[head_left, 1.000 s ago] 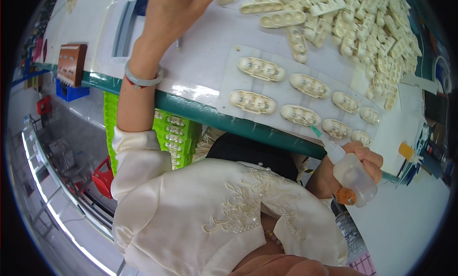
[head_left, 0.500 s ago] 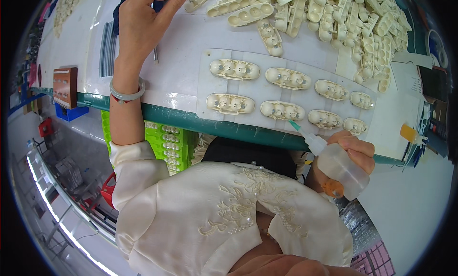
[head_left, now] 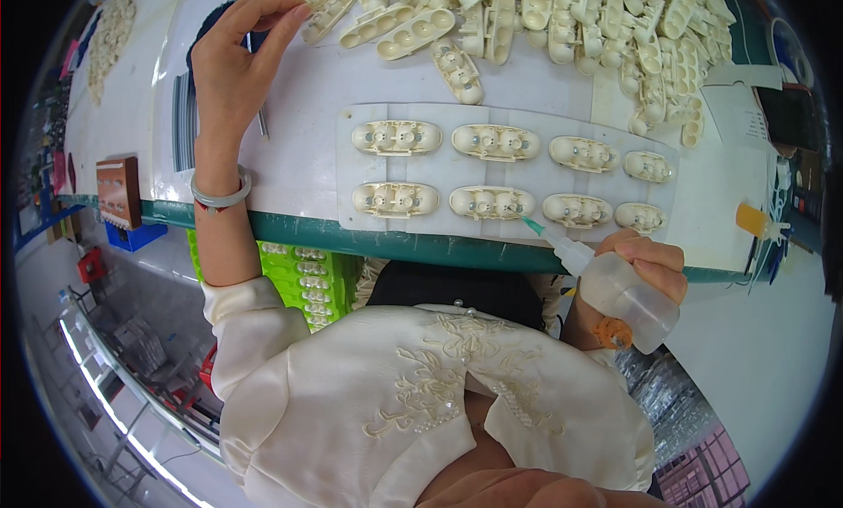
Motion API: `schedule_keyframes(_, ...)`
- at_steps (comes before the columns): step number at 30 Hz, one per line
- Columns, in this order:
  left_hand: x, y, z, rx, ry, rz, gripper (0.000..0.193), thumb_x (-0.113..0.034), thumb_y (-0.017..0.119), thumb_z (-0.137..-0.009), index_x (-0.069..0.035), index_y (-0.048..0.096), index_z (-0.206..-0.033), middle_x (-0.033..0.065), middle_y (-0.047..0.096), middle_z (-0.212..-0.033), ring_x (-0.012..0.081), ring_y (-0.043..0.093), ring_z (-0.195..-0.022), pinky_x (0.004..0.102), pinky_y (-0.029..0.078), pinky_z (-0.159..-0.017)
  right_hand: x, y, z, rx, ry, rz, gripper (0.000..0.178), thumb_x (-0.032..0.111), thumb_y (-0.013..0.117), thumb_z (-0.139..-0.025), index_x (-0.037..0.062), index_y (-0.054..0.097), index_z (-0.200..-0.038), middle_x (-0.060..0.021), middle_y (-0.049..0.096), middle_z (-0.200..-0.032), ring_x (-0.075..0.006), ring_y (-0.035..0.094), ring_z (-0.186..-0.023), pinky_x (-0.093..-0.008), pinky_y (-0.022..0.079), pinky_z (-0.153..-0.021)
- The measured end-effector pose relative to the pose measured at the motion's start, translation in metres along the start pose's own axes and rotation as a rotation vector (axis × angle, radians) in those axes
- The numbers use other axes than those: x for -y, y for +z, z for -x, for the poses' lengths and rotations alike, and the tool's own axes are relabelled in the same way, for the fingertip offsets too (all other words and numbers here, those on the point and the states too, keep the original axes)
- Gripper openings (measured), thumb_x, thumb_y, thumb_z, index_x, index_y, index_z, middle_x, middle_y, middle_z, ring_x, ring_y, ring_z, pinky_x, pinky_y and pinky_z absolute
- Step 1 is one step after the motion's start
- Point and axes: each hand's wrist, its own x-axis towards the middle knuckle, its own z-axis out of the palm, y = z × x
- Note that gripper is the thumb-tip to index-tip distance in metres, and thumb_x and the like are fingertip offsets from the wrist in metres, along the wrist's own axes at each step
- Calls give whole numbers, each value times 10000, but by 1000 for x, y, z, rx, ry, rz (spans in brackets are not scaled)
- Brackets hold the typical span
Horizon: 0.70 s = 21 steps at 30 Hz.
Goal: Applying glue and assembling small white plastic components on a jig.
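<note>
My right hand (head_left: 652, 264) is wrapped round a translucent squeeze bottle (head_left: 625, 302) with a green needle tip (head_left: 534, 225). The tip meets or hovers just off the right end of a cream plastic part (head_left: 492, 202), second from left in the near row; contact cannot be told. Two rows of such parts lie on a white board (head_left: 386, 172), showing rounded cups and small metallic pieces. At the far left, my left hand (head_left: 235, 64) has thumb and fingertips drawn together beside loose cream parts. Whatever those fingertips hold, if anything, is too small to make out.
A heap of cream parts (head_left: 606, 34) covers the far side of the table. Under my left forearm lie a dark cloth (head_left: 209, 34) and grey strips (head_left: 183, 126). A bright green tray (head_left: 281, 266) stands below the table's green edge (head_left: 421, 249). An orange-tipped item (head_left: 752, 220) lies right.
The whole view has shifted, so the board sits further left. Beside its part, the needle tip has slid a little right toward the end. My left hand now shows down to its fingertips.
</note>
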Motion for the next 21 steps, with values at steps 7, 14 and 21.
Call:
schedule_keyframes(7,0,0,-1,-12,-54,92,145,-92,670,-813,-5,665,-929,51,654,-859,106,597,-751,203,467,-703,-17,-25,10,-355,-92,152,528,405,682,-782,4,370,-926,-144,436,-869,-175,468,-547,-269,425,-436)
schedule_keyframes(14,1,3,-3,11,-177,90,142,-88,662,-820,7,662,-926,47,652,-869,93,585,-757,204,462,-707,-9,-35,0,-126,-116,170,461,332,672,-804,0,381,-935,-159,447,-862,-172,471,-533,-260,422,-424)
schedule_keyframes(21,4,2,1,13,-230,144,154,-83,651,-832,3,655,-960,47,652,-894,95,585,-788,205,461,-732,-12,-45,-2,29,-121,-31,285,156,628,-834,5,401,-915,-170,465,-852,-196,482,-533,-286,418,-427)
